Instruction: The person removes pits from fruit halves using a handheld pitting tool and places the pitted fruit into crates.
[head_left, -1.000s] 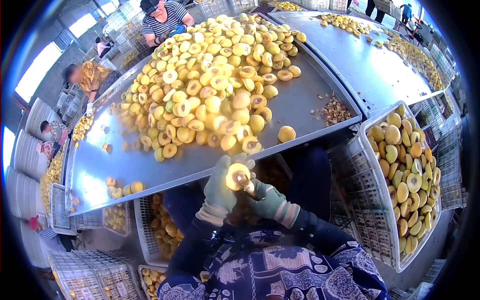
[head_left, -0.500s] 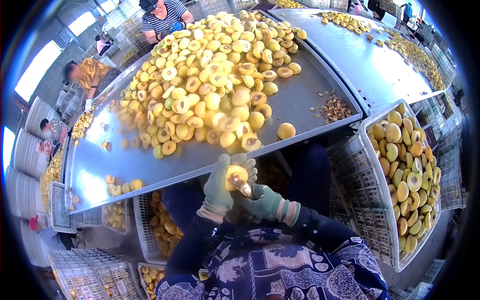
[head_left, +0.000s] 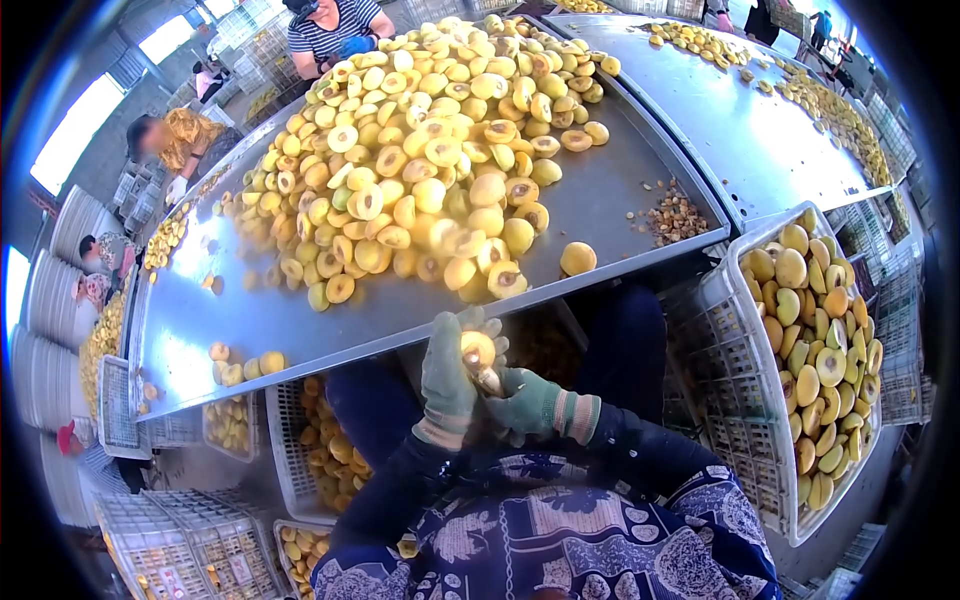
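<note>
My left hand (head_left: 450,385), in a greenish work glove, is closed around a yellow peach half (head_left: 478,348) with its cut face turned up. My right hand (head_left: 535,405), gloved the same way, grips a small pitting tool (head_left: 489,379) whose shiny end meets the lower edge of the fruit. Its exact shape is mostly hidden by the fingers. Both hands are close together above my lap, just short of the metal table's (head_left: 390,335) near edge. On that table a large heap of halved yellow peaches (head_left: 400,170) lies in front of me.
A crate of peach halves (head_left: 825,360) stands at my right, another crate (head_left: 290,450) by my left leg. Pit fragments (head_left: 675,215) lie at the table's right corner. A second metal table (head_left: 740,130) adjoins. Co-workers, one in a striped shirt (head_left: 340,38), sit across and along the left.
My left hand has turned slightly, and the peach half now shows narrower between the fingers. The right hand stays against it with the tool. The view has shifted a little.
</note>
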